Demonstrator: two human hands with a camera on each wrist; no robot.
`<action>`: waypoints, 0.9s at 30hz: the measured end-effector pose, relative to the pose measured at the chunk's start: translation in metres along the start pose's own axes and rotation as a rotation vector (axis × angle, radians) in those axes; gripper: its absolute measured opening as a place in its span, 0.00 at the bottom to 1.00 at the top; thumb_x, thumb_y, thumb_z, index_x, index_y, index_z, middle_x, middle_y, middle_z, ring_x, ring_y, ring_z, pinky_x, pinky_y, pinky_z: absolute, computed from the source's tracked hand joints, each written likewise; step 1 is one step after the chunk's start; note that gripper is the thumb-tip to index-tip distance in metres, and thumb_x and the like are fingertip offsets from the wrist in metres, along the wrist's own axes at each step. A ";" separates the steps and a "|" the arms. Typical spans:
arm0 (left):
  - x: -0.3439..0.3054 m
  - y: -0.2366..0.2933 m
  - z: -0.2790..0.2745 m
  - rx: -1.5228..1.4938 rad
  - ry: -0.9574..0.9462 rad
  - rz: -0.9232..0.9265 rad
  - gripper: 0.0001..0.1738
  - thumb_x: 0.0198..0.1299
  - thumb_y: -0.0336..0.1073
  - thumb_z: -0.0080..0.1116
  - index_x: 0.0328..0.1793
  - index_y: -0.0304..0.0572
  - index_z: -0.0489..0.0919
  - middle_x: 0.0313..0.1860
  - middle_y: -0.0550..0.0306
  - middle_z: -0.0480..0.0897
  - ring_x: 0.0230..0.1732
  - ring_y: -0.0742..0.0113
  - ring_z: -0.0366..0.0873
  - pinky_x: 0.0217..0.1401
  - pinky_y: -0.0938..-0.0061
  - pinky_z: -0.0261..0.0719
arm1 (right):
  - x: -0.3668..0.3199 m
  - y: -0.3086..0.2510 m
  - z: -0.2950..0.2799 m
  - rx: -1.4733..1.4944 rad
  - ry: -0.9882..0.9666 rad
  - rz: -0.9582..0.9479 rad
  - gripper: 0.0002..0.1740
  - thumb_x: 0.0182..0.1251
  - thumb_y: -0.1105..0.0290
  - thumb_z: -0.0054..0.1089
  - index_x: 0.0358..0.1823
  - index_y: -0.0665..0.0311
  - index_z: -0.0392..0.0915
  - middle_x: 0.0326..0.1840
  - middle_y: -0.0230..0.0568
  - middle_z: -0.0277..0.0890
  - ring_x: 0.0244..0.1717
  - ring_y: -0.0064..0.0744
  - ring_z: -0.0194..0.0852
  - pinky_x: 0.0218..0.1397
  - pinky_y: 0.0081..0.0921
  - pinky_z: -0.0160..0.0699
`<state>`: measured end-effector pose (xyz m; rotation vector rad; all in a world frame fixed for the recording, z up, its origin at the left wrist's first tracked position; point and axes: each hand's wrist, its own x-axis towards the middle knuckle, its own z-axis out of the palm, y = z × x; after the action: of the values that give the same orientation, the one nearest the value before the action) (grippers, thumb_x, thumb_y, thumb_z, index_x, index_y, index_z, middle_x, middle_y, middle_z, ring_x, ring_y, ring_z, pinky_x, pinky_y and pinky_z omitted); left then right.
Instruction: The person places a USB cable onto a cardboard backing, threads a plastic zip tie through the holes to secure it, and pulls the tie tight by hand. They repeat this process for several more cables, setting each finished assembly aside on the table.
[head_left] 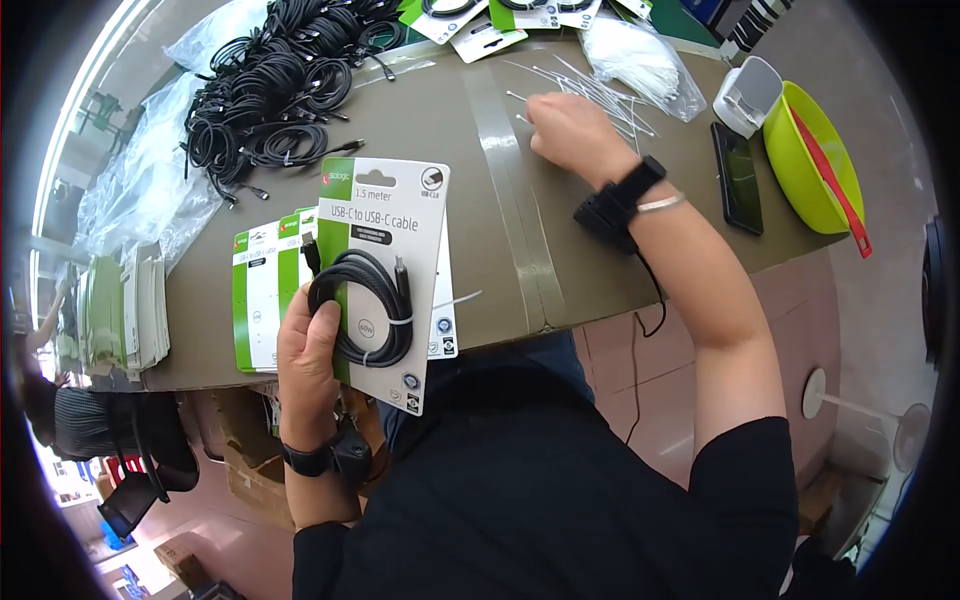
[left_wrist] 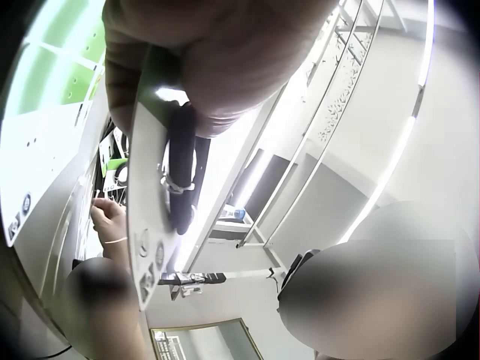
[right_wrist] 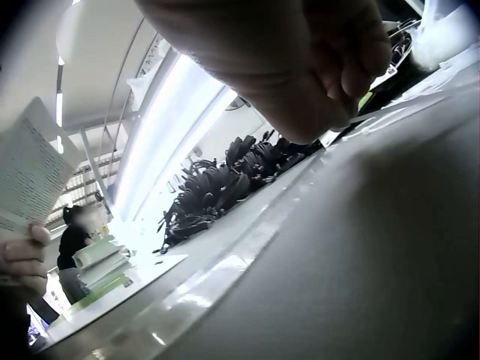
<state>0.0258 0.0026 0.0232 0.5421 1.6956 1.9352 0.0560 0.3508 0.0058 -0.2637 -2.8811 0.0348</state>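
My left hand [head_left: 308,355] grips the left edge of a white and green packaging card [head_left: 385,220] labelled USB-C to USB-C cable, its thumb on the front. A coiled black cable [head_left: 402,345] lies against the card's front. White ties band the coil, and one tail [head_left: 460,299] sticks out past the card's right edge. Over the table, my right hand [head_left: 578,135] is at a scatter of loose white cable ties [head_left: 625,115], fingers curled. In the right wrist view its fingertips pinch a thin white cable tie [right_wrist: 397,109]; the thumb side hides part of the grip.
Black cable coils [head_left: 285,80] heap at the back left. Packaging cards [head_left: 262,310] lie behind my left hand, with a card stack [head_left: 145,310] farther left. To the right are a bag of ties [head_left: 640,65], a phone [head_left: 738,180] and a green bowl [head_left: 815,185].
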 end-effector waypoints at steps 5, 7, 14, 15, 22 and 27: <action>-0.002 -0.010 0.001 -0.206 0.119 -0.026 0.17 0.67 0.31 0.46 0.59 0.32 0.71 0.47 0.57 0.79 0.45 0.74 0.77 0.47 0.82 0.75 | -0.020 -0.039 -0.033 0.474 0.125 0.030 0.06 0.52 0.76 0.54 0.32 0.68 0.76 0.27 0.45 0.76 0.29 0.39 0.77 0.34 0.29 0.75; 0.000 -0.009 0.006 -0.333 0.173 -0.058 0.17 0.66 0.30 0.46 0.60 0.31 0.70 0.44 0.56 0.80 0.38 0.74 0.79 0.38 0.83 0.77 | -0.028 -0.056 -0.046 0.613 0.150 0.002 0.05 0.53 0.75 0.56 0.32 0.68 0.76 0.26 0.42 0.76 0.28 0.32 0.77 0.33 0.25 0.75; 0.012 -0.024 -0.004 -1.129 -0.482 0.006 0.23 0.69 0.41 0.43 0.61 0.27 0.62 0.32 0.53 0.77 0.16 0.74 0.73 0.17 0.82 0.67 | -0.066 -0.137 -0.058 1.742 0.245 0.105 0.03 0.66 0.77 0.52 0.41 0.67 0.72 0.38 0.43 0.78 0.35 0.27 0.80 0.40 0.21 0.80; 0.012 -0.025 -0.005 -1.112 -0.462 0.012 0.23 0.69 0.41 0.43 0.61 0.27 0.62 0.32 0.53 0.77 0.16 0.74 0.73 0.17 0.82 0.67 | -0.071 -0.144 -0.054 1.829 0.281 0.097 0.04 0.67 0.78 0.52 0.41 0.67 0.70 0.39 0.45 0.78 0.36 0.29 0.81 0.41 0.22 0.81; 0.019 -0.036 -0.007 -1.292 -0.597 0.009 0.37 0.66 0.55 0.45 0.67 0.26 0.60 0.35 0.51 0.80 0.16 0.75 0.75 0.15 0.83 0.64 | -0.076 -0.161 -0.034 1.978 0.279 0.097 0.03 0.68 0.79 0.51 0.41 0.69 0.68 0.42 0.48 0.78 0.42 0.33 0.82 0.47 0.26 0.83; 0.017 -0.035 -0.005 -1.289 -0.617 0.019 0.39 0.66 0.56 0.45 0.68 0.26 0.59 0.35 0.51 0.80 0.16 0.75 0.75 0.16 0.83 0.66 | -0.075 -0.161 -0.029 2.024 0.266 0.117 0.06 0.67 0.79 0.53 0.42 0.71 0.68 0.43 0.49 0.78 0.43 0.31 0.81 0.49 0.24 0.83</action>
<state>0.0131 0.0128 -0.0124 0.5067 -0.0559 2.0801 0.1065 0.1789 0.0236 0.0218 -1.3263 2.2781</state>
